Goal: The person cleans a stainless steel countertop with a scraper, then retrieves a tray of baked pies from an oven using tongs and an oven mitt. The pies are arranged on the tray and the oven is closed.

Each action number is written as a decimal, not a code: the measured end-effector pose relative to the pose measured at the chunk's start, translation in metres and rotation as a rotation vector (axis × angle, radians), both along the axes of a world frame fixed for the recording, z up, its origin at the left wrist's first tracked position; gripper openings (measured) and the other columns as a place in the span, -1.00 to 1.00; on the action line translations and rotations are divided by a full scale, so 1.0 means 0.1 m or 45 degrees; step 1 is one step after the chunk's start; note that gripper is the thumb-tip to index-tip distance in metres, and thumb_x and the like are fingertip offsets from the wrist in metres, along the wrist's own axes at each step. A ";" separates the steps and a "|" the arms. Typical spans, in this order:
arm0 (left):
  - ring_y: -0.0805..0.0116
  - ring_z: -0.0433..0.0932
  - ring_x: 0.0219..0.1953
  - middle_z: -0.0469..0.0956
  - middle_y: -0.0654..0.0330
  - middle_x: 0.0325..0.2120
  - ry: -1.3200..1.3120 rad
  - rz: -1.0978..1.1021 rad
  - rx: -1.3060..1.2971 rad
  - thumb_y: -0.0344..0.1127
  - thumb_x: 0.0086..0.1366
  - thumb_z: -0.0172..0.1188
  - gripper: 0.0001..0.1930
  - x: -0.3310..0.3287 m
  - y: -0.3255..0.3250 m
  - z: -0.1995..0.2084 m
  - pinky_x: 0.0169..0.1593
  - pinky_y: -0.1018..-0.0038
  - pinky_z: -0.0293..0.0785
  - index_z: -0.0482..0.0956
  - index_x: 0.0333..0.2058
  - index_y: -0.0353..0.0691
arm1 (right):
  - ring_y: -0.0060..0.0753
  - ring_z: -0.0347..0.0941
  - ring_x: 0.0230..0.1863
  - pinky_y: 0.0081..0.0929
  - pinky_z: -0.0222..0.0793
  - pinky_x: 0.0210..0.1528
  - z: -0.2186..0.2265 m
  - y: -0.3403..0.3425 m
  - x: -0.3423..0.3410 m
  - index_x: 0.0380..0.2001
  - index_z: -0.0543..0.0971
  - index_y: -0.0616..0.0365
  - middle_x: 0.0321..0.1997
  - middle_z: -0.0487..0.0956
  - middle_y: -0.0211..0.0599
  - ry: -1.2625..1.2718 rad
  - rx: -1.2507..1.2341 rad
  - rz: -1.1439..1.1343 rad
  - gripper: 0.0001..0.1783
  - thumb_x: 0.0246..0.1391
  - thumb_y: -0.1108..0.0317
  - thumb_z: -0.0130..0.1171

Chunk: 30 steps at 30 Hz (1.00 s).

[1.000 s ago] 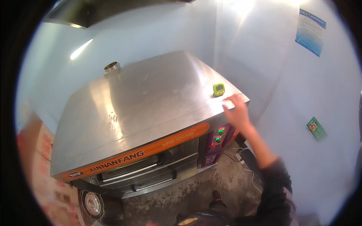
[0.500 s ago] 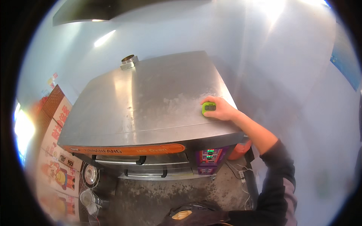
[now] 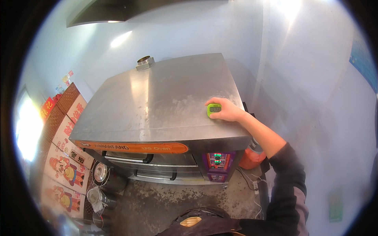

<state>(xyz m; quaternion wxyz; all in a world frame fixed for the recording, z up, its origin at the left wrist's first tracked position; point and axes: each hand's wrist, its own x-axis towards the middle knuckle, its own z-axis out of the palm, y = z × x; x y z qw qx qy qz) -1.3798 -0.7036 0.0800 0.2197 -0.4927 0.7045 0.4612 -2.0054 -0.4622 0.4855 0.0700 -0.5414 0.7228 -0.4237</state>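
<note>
My right hand (image 3: 230,111) is closed around a small lime-green digital timer (image 3: 214,108) with a grey display. Its fingers curl over the timer's upper edge, and the thumb lies across the lower front. The timer is at the right front part of the metal top (image 3: 169,94) of a deck oven; whether it rests on the metal I cannot tell. A dark sleeve (image 3: 285,173) covers the arm down to the forearm. My left hand is out of sight.
The oven front has an orange strip (image 3: 130,147), door handles (image 3: 126,159) and a lit purple control panel (image 3: 217,162). A flue pipe (image 3: 145,63) rises at the back. Right of it stand an orange-red container (image 3: 252,159) and loose cables (image 3: 256,183); a printed curtain (image 3: 65,169) hangs left.
The view has shifted slightly, so the oven sits a little differently in it. My right thumb now lies lower across the timer's front; the hand still holds the timer.
</note>
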 end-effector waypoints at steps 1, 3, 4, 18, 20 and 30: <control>-0.02 0.50 0.33 0.55 -0.07 0.23 -0.002 0.003 0.002 -0.13 0.28 0.37 -0.33 0.01 0.01 -0.01 0.42 0.13 0.38 0.53 0.32 -0.27 | -0.23 0.64 0.03 -0.26 0.54 0.16 -0.01 -0.01 -0.01 0.16 0.64 0.05 -0.02 0.70 -0.18 0.003 -0.003 0.004 -0.44 0.06 0.30 0.48; -0.01 0.51 0.32 0.56 -0.06 0.22 -0.005 0.006 0.009 -0.13 0.29 0.37 -0.35 0.04 0.04 -0.02 0.42 0.14 0.39 0.54 0.31 -0.27 | -0.24 0.64 0.03 -0.27 0.54 0.17 -0.02 -0.03 -0.02 0.15 0.64 0.06 -0.01 0.70 -0.19 -0.048 -0.011 0.012 -0.45 0.05 0.31 0.49; 0.00 0.52 0.32 0.57 -0.06 0.21 -0.005 0.012 0.012 -0.14 0.29 0.37 -0.35 0.05 0.05 -0.03 0.41 0.14 0.39 0.54 0.31 -0.27 | -0.25 0.64 0.03 -0.28 0.54 0.17 -0.03 -0.03 -0.02 0.14 0.65 0.07 -0.01 0.70 -0.20 -0.077 0.026 -0.024 -0.46 0.05 0.31 0.49; 0.05 0.58 0.25 0.64 -0.03 0.11 0.002 0.091 0.057 -0.17 0.32 0.35 -0.44 0.41 0.22 -0.13 0.37 0.18 0.44 0.60 0.25 -0.28 | -0.43 0.67 0.12 -0.36 0.55 0.28 0.14 0.31 -0.06 0.45 0.51 0.12 0.17 0.74 -0.23 -0.393 0.106 0.053 -0.22 0.13 0.56 0.42; 0.06 0.59 0.25 0.65 -0.02 0.10 -0.001 0.116 0.059 -0.17 0.32 0.34 -0.45 0.51 0.26 -0.13 0.36 0.19 0.45 0.61 0.24 -0.28 | -0.44 0.67 0.12 -0.37 0.56 0.27 0.13 0.32 -0.06 0.45 0.52 0.11 0.16 0.74 -0.24 -0.419 0.100 0.062 -0.22 0.13 0.56 0.42; 0.10 0.63 0.20 0.70 0.01 0.03 0.080 0.597 0.032 -0.19 0.34 0.33 -0.50 2.05 0.86 -0.23 0.32 0.22 0.48 0.65 0.20 -0.28 | -0.10 0.48 0.39 -0.11 0.33 0.48 -0.06 0.82 0.17 0.46 0.49 0.18 0.37 0.55 -0.11 0.009 -0.536 -0.216 -0.23 0.14 0.43 0.33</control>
